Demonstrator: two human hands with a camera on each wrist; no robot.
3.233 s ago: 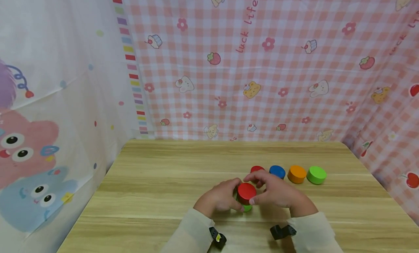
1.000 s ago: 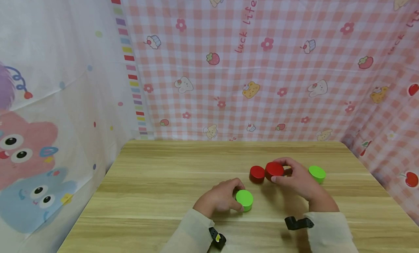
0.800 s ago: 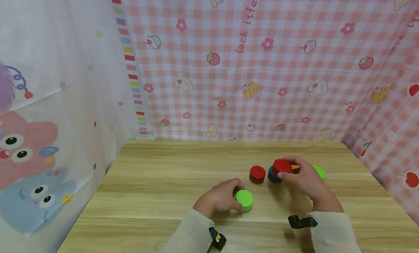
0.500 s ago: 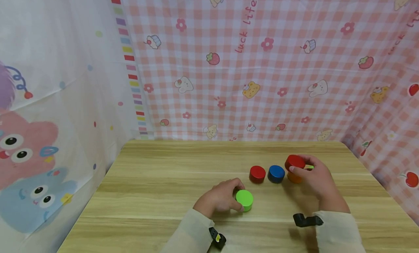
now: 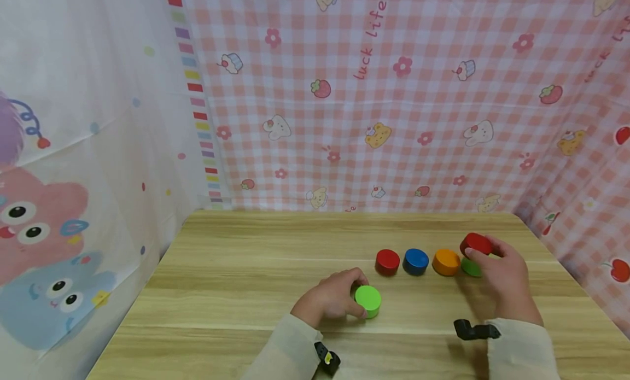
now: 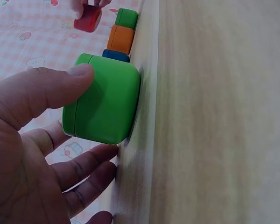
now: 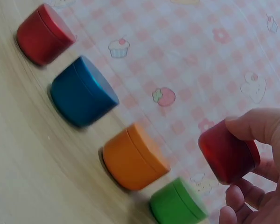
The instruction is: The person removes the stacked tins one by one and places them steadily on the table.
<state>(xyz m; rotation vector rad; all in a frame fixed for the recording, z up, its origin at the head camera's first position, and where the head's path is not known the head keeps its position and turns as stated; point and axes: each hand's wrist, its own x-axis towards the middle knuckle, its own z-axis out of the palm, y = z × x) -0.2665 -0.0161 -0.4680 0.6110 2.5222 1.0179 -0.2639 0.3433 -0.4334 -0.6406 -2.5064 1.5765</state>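
Note:
My left hand holds a small round green lidded tin that stands on the table. In the left wrist view the thumb lies on this near green tin and the other fingers reach behind and below it. My right hand pinches a red lidded tin between thumb and fingers. In the head view that red tin overlaps the far green tin at the right end of a row. The right wrist view has the held red tin raised off the table, tilted.
Left of the far green tin, the row continues with an orange tin, a blue tin and another red tin. All stand on the wooden table. A pink checked cloth hangs behind, and a white printed cloth at the left.
The right hand has lifted the red tin from above the near green tin and carried it rightward along the row, past the blue and orange tins. The left hand stays at its green tin.

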